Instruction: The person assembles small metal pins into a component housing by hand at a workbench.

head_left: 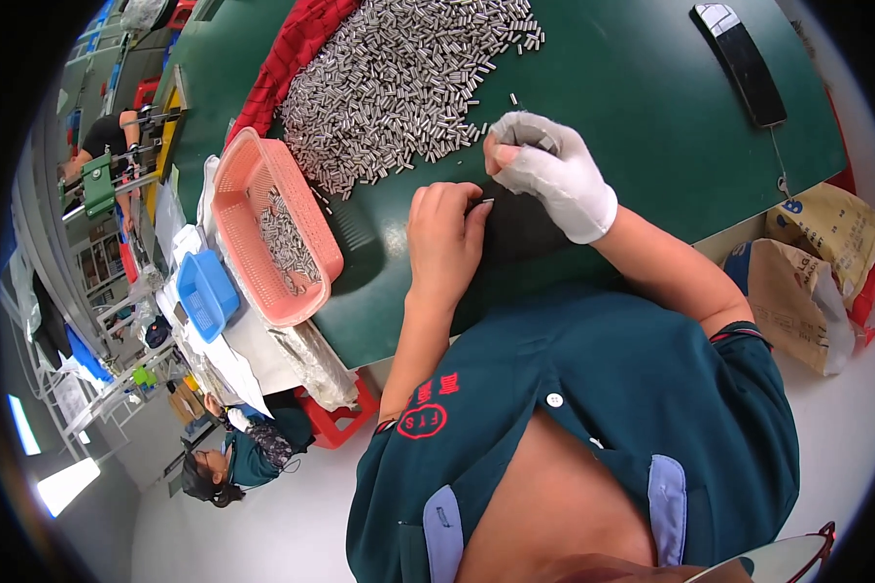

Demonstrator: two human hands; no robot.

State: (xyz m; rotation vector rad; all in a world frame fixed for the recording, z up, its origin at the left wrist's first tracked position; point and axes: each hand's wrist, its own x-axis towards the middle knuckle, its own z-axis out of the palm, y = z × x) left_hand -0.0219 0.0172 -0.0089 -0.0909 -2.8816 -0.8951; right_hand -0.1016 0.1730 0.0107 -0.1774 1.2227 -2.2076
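My bare left hand [444, 233] rests at the near side of the green table, its fingers curled together. A small pale glint shows by its thumb, too small to name. My right hand [552, 175] wears a white glove with bare fingertips and is closed in a pinch just right of the left hand. What it holds, if anything, is hidden. Beyond both hands spreads a large heap of small shiny metal cylinders [399, 92]. One loose metal cylinder [513, 98] lies just above the gloved hand.
Left of the heap stands a pink plastic basket [325, 228] with more cylinders inside. A red cloth [287, 68] borders the heap, and a small blue basket [204, 291] sits farther left. A black device [749, 73] lies far right; paper sacks [797, 301] stand below. Another person [248, 452] sits at left.
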